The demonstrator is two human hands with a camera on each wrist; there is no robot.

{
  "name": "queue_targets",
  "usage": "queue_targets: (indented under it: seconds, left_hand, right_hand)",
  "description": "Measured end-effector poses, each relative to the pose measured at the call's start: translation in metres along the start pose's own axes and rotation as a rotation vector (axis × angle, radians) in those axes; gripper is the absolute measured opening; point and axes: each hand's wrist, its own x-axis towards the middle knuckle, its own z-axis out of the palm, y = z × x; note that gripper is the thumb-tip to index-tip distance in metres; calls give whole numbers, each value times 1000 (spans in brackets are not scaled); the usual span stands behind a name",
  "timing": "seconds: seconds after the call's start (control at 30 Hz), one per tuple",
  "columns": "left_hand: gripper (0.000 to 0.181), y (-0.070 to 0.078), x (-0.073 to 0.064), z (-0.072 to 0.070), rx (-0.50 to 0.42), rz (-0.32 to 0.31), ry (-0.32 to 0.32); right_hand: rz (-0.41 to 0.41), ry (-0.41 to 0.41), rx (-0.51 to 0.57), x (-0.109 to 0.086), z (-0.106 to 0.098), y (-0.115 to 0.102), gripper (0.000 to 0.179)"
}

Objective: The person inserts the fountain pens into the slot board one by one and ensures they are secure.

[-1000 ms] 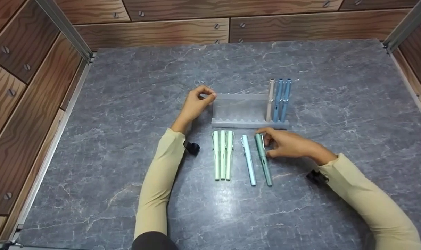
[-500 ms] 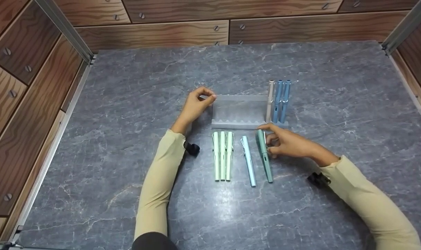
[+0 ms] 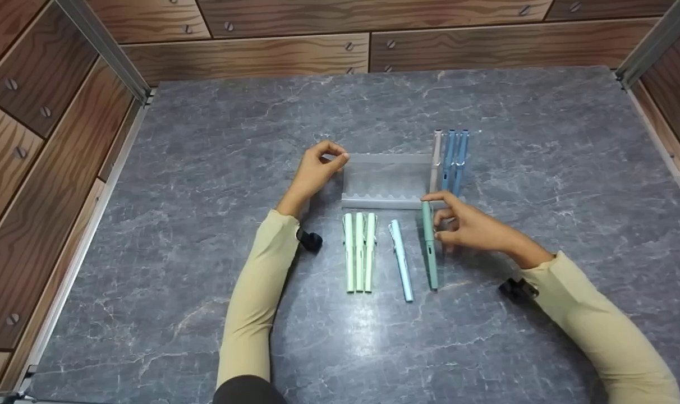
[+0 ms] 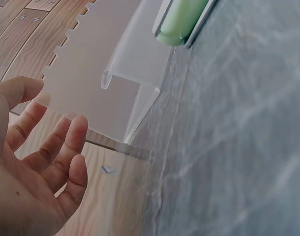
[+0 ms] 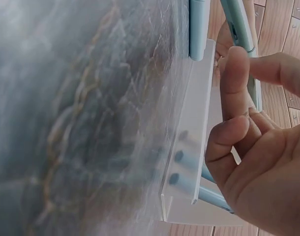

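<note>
My right hand (image 3: 469,227) pinches a dark green pen (image 3: 430,247) by its capped upper part, in front of the clear pen rack (image 3: 387,174). The pen leans with its cap end raised. My left hand (image 3: 316,168) pinches the rack's upper left corner between thumb and index finger, its other fingers bent behind the panel in the left wrist view. At the rack's right end stand a beige pen (image 3: 436,157) and two blue pens (image 3: 448,160). A light blue pen (image 3: 401,261) lies on the table, left of the dark green one.
Three light green pens (image 3: 359,252) lie side by side in front of the rack's left part. The grey marbled table (image 3: 205,280) is bordered by wood-patterned panels (image 3: 244,56) at the back and sides.
My right hand has lifted the dark green pen's cap end off the table and moved it slightly away from me, turning the pen straighter. The left hand stays at the rack's corner.
</note>
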Motion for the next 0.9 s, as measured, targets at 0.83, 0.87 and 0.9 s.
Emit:
queue_targets:
  seconds: [0.83,0.87,0.9]
  left_hand:
    - [16,0,0,-1,-13,10,0]
    - [16,0,0,-1,-12,11,0]
    - [16,0,0,-1,-12,12,0]
  right_hand:
    - [-210,270,-23,-2,-5,-13,66]
    - [-218,280,-20,-2,-4,-14,65]
    - [-224,291,-17,-1,-4,-15,65]
